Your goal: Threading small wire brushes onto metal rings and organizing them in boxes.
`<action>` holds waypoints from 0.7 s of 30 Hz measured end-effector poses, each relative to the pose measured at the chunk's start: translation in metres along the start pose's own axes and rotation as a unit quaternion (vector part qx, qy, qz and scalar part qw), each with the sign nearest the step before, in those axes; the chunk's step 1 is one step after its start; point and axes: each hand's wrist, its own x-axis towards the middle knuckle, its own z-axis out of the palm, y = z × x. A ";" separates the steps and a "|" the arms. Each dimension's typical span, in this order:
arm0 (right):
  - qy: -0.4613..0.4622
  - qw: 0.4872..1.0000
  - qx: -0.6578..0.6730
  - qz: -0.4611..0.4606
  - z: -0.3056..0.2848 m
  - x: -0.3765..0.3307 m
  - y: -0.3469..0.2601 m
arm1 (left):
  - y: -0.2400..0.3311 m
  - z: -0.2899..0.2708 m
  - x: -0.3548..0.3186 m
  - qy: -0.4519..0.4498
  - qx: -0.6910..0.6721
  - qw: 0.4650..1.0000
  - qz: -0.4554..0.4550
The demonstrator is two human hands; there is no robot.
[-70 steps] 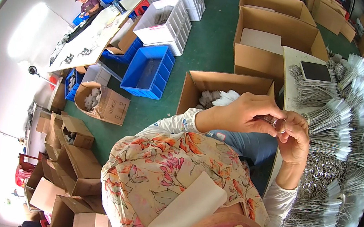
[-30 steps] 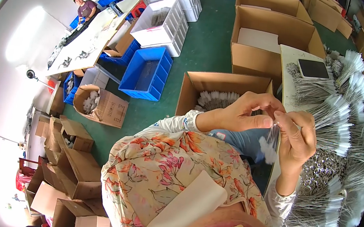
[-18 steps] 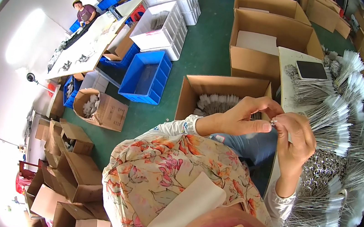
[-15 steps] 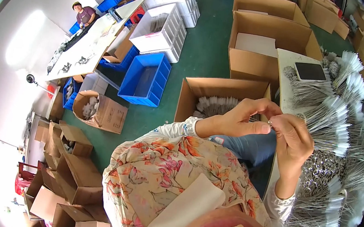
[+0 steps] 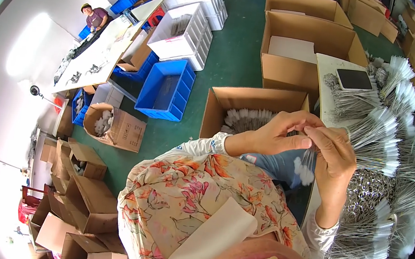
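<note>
Both hands are staying raised together over the box (image 5: 232, 101), left hand (image 5: 275, 133) and right hand (image 5: 335, 157) now pinching a thin tagged wire (image 5: 308, 161), working it between fingertips.

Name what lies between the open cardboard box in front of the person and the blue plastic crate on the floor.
In the head view, only bare green floor separates the open cardboard box from the blue plastic crate; nothing stands in that gap.
</note>
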 end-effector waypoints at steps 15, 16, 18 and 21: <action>0.049 0.997 -0.003 -0.059 -0.009 0.004 -0.003 | 0.021 -0.043 0.040 0.067 -0.044 0.993 0.087; 0.058 0.996 -0.009 -0.073 -0.013 0.003 -0.006 | 0.045 -0.072 0.052 0.108 -0.018 0.987 0.117; 0.073 0.994 -0.015 -0.083 -0.009 0.004 -0.002 | 0.089 -0.121 0.068 0.152 -0.130 0.957 0.212; 0.065 0.994 -0.012 -0.085 -0.008 0.001 0.003 | 0.118 -0.107 0.060 0.198 -0.001 0.926 0.323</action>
